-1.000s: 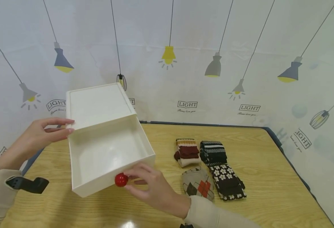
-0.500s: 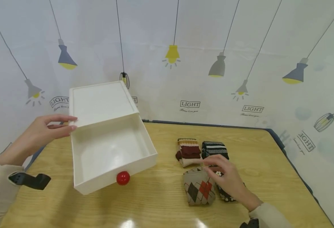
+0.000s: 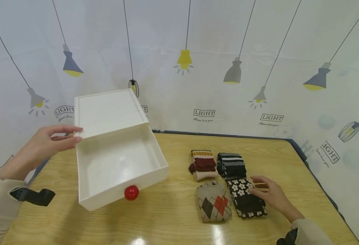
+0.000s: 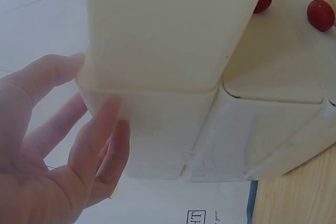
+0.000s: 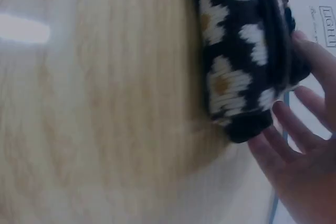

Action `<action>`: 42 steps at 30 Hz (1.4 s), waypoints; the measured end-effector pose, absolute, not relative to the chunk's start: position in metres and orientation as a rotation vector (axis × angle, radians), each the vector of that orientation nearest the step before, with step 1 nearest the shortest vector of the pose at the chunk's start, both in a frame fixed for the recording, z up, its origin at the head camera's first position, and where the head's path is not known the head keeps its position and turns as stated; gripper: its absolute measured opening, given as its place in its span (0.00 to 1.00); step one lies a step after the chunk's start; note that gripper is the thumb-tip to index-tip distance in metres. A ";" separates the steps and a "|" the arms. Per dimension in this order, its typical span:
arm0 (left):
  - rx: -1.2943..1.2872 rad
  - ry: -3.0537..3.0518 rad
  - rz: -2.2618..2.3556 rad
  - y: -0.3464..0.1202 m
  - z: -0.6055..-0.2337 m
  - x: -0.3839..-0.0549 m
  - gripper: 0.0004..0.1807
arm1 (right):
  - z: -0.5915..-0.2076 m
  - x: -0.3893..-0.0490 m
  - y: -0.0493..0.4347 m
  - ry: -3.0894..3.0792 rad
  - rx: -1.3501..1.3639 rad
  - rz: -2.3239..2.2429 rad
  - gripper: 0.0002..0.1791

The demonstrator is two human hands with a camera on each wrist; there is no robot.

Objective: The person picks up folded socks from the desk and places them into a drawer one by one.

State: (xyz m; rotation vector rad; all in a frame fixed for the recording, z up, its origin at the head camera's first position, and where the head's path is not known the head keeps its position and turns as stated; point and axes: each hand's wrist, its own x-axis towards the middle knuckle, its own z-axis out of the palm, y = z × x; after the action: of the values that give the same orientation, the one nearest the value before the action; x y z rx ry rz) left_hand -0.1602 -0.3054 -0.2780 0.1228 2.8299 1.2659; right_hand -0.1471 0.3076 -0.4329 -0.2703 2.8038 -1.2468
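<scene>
In the head view a white drawer unit (image 3: 109, 110) stands at the left with its top drawer (image 3: 118, 165) pulled out, bare inside, a round red knob (image 3: 132, 192) on its front. My left hand (image 3: 52, 139) has fingertips at the unit's left edge, beside the drawer; in the left wrist view its fingers (image 4: 100, 129) are loosely bent there. My right hand (image 3: 271, 194) reaches to the right edge of a folded black sock pair with white flowers (image 3: 243, 195), thumb overlapping it. In the right wrist view, the fingers spread around one end of the flowered socks (image 5: 231, 66).
Left of the flowered socks lie folded argyle socks (image 3: 213, 202). Behind are maroon-and-mustard striped socks (image 3: 203, 165) and black-and-white socks (image 3: 231, 165). Further closed drawers (image 4: 278, 61) with red knobs (image 4: 320, 15) show in the left wrist view. A lamp-print sheet (image 3: 164, 78) backs the wooden table (image 3: 173, 211).
My right hand has let go of the red knob and moved right, over the socks, to the flowered pair's right edge. The left hand and the drawer keep their places.
</scene>
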 end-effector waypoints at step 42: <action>0.116 2.817 1.318 -0.302 -0.277 -0.159 0.24 | -0.385 -0.131 0.287 2.524 -0.049 -1.493 0.35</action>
State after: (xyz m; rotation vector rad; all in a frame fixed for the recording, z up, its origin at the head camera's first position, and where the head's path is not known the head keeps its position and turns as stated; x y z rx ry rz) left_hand -0.1593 -0.3024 -0.2774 0.1159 2.8169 1.3180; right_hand -0.1305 0.2868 -0.3854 -0.0494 2.5236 -1.4925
